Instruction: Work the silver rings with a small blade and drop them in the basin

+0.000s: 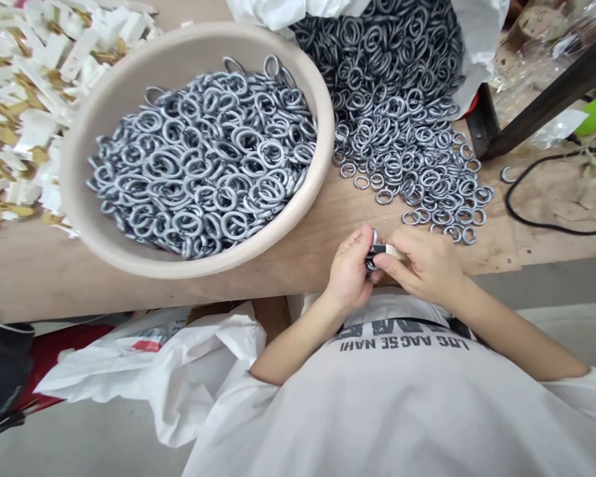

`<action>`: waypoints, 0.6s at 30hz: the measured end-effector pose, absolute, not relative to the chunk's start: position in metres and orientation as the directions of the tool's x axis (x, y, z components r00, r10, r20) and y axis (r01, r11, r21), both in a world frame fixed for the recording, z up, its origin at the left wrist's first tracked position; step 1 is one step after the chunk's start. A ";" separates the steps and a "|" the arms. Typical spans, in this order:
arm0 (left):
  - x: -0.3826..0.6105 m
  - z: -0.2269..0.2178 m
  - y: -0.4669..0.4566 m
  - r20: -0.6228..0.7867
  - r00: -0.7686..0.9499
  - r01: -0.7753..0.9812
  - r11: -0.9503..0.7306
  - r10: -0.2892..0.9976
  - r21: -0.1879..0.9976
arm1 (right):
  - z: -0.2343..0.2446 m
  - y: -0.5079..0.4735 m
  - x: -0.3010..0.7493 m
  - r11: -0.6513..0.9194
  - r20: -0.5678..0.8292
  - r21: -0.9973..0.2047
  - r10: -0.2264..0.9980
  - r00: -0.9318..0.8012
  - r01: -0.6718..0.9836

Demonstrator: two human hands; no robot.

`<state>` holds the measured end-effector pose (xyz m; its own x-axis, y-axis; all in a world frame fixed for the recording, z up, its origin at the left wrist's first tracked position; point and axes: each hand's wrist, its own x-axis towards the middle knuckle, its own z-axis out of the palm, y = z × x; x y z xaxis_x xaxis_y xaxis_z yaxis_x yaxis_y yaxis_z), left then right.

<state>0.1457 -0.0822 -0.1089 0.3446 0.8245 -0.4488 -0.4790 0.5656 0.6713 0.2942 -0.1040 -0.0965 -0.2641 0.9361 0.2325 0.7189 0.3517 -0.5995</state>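
Close to the table's front edge, my left hand (349, 270) and my right hand (421, 265) pinch a small dark strap (378, 250) between them. A grey metal ring (374, 236) shows at its left end, partly hidden by my left fingers. A cream tab (395, 251) sticks out towards my right hand. Beyond my hands lies a spread of loose grey metal rings (407, 156), the nearest just past my right fingertips. To the left, a beige bowl (298, 199) is heaped with similar rings (203, 165).
Cream-and-gold pieces (40, 119) lie heaped at the far left of the wooden table (288, 245). White paper (477, 53) lines the ring pile's back. A black table leg (541, 106) and black cable (526, 212) are at right. A white plastic bag (153, 371) sits below the table edge.
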 end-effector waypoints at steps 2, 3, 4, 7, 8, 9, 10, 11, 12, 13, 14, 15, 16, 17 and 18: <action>0.146 -0.108 -0.083 -0.456 0.349 -0.468 0.574 0.819 0.672 | -0.097 -0.105 0.293 0.361 0.242 -0.557 0.932 -0.269 0.748; 0.146 -0.108 -0.084 -0.460 0.349 -0.464 0.577 0.817 0.672 | -0.097 -0.104 0.293 0.366 0.246 -0.543 0.930 -0.273 0.756; 0.146 -0.108 -0.084 -0.463 0.346 -0.463 0.578 0.816 0.672 | -0.097 -0.104 0.292 0.371 0.250 -0.531 0.928 -0.277 0.762; 0.145 -0.108 -0.085 -0.464 0.338 -0.476 0.574 0.819 0.666 | -0.096 -0.103 0.292 0.385 0.261 -0.501 0.921 -0.289 0.775; 0.145 -0.109 -0.085 -0.460 0.340 -0.483 0.572 0.820 0.663 | -0.096 -0.103 0.291 0.390 0.264 -0.494 0.919 -0.293 0.777; 0.145 -0.109 -0.086 -0.455 0.342 -0.489 0.569 0.822 0.661 | -0.095 -0.103 0.290 0.395 0.267 -0.490 0.916 -0.298 0.777; 0.144 -0.110 -0.086 -0.451 0.344 -0.495 0.567 0.824 0.658 | -0.094 -0.103 0.289 0.399 0.268 -0.487 0.915 -0.302 0.777; 0.144 -0.110 -0.086 -0.448 0.345 -0.499 0.566 0.824 0.656 | -0.093 -0.103 0.288 0.399 0.264 -0.487 0.915 -0.305 0.777; 0.143 -0.111 -0.086 -0.448 0.346 -0.502 0.566 0.825 0.654 | -0.092 -0.103 0.287 0.399 0.258 -0.492 0.916 -0.308 0.774; 0.143 -0.111 -0.086 -0.447 0.347 -0.504 0.566 0.825 0.652 | -0.091 -0.102 0.287 0.396 0.245 -0.507 0.918 -0.312 0.766; 0.142 -0.112 -0.087 -0.443 0.351 -0.505 0.565 0.825 0.652 | -0.091 -0.101 0.287 0.388 0.226 -0.533 0.922 -0.315 0.752; 0.141 -0.112 -0.088 -0.433 0.360 -0.505 0.563 0.826 0.655 | -0.091 -0.099 0.288 0.369 0.199 -0.574 0.929 -0.313 0.731; 0.139 -0.112 -0.090 -0.415 0.377 -0.502 0.559 0.828 0.660 | -0.092 -0.096 0.289 0.335 0.168 -0.621 0.940 -0.297 0.709; 0.137 -0.111 -0.091 -0.387 0.405 -0.495 0.554 0.829 0.669 | -0.093 -0.094 0.291 0.288 0.138 -0.661 0.954 -0.265 0.693; 0.135 -0.110 -0.093 -0.352 0.439 -0.486 0.548 0.826 0.680 | -0.093 -0.092 0.293 0.235 0.113 -0.691 0.969 -0.219 0.683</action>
